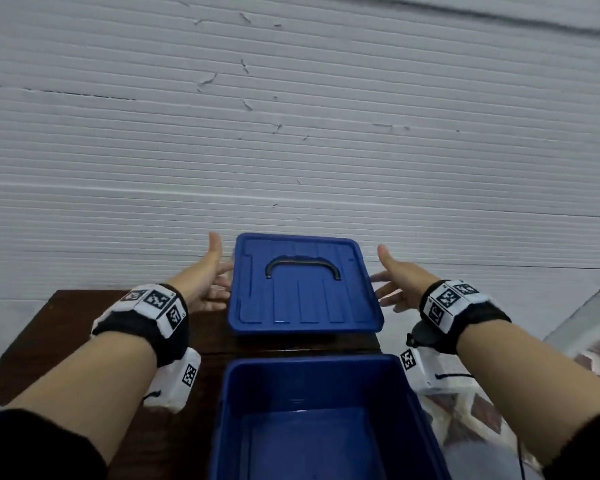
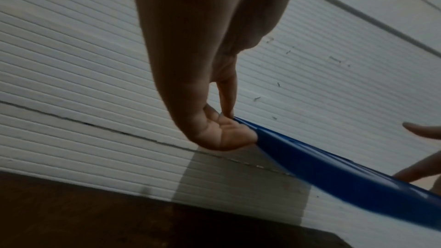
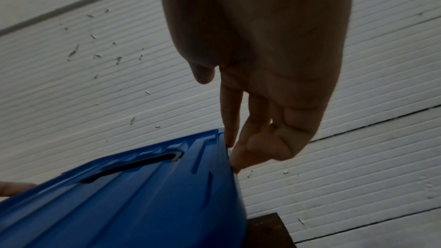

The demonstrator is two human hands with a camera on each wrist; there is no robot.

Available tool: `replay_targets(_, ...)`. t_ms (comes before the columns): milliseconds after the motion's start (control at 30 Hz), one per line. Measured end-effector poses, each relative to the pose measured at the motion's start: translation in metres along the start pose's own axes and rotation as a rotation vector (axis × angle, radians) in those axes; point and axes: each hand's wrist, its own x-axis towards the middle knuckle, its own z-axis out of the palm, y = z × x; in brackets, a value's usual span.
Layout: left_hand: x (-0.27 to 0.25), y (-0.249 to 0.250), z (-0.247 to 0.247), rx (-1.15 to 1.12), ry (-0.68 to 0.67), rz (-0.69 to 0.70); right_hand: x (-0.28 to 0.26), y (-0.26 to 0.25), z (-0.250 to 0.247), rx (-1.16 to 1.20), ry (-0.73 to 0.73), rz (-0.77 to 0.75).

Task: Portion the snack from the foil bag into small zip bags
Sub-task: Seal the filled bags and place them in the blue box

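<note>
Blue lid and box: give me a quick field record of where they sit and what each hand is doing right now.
lid: blue lid, handle up, beyond the box at the far edge of the dark wooden table
box: blue box, open, nothing visible inside
left hand: left hand at the lid's left edge, fingers touching its rim
right hand: right hand at the lid's right edge, fingers touching its rim
foil bag, zip bags: not in view

Blue box (image 1: 319, 410) cut off at bottom edge; lid (image 1: 305, 282) hides fingertips.
</note>
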Motion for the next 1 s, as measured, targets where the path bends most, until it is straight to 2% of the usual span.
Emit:
replay_targets(233, 0.029, -0.039, 0.010, 0.068, -0.046, -0.138, 0.028, 0.010, -0.005, -0.070, -0.200, 0.174)
replay_targets(700, 0.050, -0.072, 0.004, 0.170, -0.077, -0.281, 0.058, 0.038, 0.022, -0.166, -0.383, 0.256)
replay_targets(1000, 0.036, -0.071, 0.005, 0.188, -0.106, -0.359, 0.056, 0.046, 0.025, -0.228, -0.424, 0.304)
